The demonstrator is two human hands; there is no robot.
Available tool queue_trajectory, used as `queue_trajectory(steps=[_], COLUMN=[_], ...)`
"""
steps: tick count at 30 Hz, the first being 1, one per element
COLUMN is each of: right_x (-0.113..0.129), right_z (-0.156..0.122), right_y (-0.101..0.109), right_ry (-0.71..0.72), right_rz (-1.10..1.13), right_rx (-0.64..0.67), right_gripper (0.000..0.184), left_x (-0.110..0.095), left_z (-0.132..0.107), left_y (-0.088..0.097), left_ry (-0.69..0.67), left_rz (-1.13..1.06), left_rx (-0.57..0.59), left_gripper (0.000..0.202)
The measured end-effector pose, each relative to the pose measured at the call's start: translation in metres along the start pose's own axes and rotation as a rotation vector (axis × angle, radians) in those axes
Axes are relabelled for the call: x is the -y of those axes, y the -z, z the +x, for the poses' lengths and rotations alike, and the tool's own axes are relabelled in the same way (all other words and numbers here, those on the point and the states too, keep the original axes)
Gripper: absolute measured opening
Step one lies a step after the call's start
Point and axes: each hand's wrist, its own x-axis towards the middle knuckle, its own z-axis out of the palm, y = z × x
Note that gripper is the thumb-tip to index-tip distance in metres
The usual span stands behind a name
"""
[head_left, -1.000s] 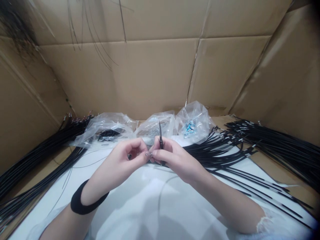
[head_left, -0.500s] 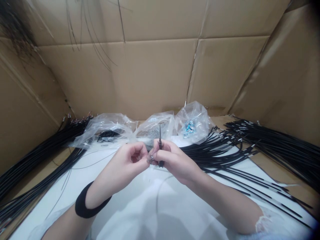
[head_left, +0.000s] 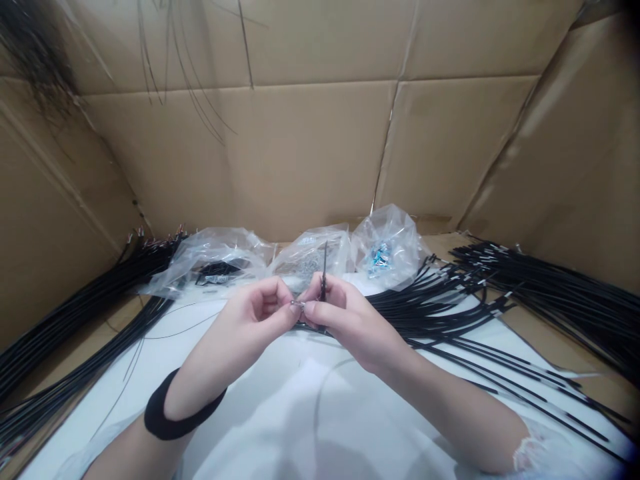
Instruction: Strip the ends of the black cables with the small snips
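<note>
My left hand is closed in a pinch, thumb against the forefinger, on a small shiny metal part. My right hand meets it from the other side, its thumb and finger at the same part. A slim dark tool with a pointed tip also sits in my right hand, standing nearly upright between the fingers. Its lower end is hidden, and I cannot tell its exact kind. Both hands are above the white work surface. The metal part's shape is too small to make out.
Behind my hands lie clear plastic bags, one with dark pieces, one with small metal pieces, one with blue-silver pieces. Black cables lie in bundles at left and right. Cardboard walls surround the surface.
The fingertips of both hands have come closer together around the metal part and risen slightly. The pointed tool has shifted a little up and right.
</note>
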Motion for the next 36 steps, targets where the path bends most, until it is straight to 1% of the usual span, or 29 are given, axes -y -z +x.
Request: queue_trajectory(steps=[2,5,11,13,15,17,18,19,21,22,23,25,28,33,36], right_x=[0.000,0.002,0.004,0.003,0.003,0.003,0.003,0.003,0.003,0.003,0.003,0.003,0.001,-0.004,-0.005], right_z=[0.000,0.000,-0.002,-0.001,0.000,0.001,0.001,0.002,0.002,0.003,0.003,0.004,0.006,0.006,0.005], right_y=[-0.001,-0.002,-0.001,0.001,0.002,0.003,0.004,0.004,0.004,0.004,0.003,0.003,0.003,0.005,0.005], right_ry=[-0.003,-0.009,-0.018,-0.019,-0.009,0.016,0.026,0.033,0.037,0.038,0.042,0.053,0.056,0.036,0.053], right_rz=[-0.003,-0.033,-0.176,-0.180,-0.176,-0.142,-0.114,-0.085,-0.056,-0.063,-0.080,-0.122,-0.180,-0.273,-0.324], right_rx=[-0.030,-0.053,-0.017,-0.005,-0.003,0.001,0.011,0.020,0.019,0.003,-0.024,-0.083,-0.134,-0.140,-0.154], right_gripper=[0.014,0.012,0.010,0.011,0.013,0.015,0.015,0.016,0.015,0.015,0.015,0.016,0.021,0.029,0.029], left_x=[0.002,0.005,0.006,0.004,0.001,-0.001,-0.001,-0.001,0.001,0.002,0.004,0.006,0.009,0.012,0.013], left_z=[0.001,0.003,0.004,0.003,0.002,-0.001,-0.002,-0.004,-0.007,-0.008,-0.009,-0.009,-0.008,-0.005,-0.004], left_y=[-0.002,-0.001,0.010,0.011,0.010,0.008,0.007,0.006,0.003,0.001,0.000,-0.003,-0.005,-0.005,-0.005], left_ry=[0.037,0.064,0.077,0.067,0.035,-0.036,-0.103,-0.188,-0.399,-0.507,-0.601,-0.727,-0.811,-0.844,-0.853], left_rz=[-0.039,-0.091,-0.175,-0.133,-0.022,0.163,0.279,0.404,0.651,0.755,0.841,0.979,1.100,1.153,1.213], left_rx=[0.000,0.008,0.157,0.166,0.143,0.056,-0.028,-0.136,-0.368,-0.456,-0.517,-0.568,-0.605,-0.647,-0.675], left_gripper=[0.031,0.028,0.014,0.016,0.020,0.021,0.018,0.014,0.007,0.010,0.013,0.019,0.026,0.021,0.021])
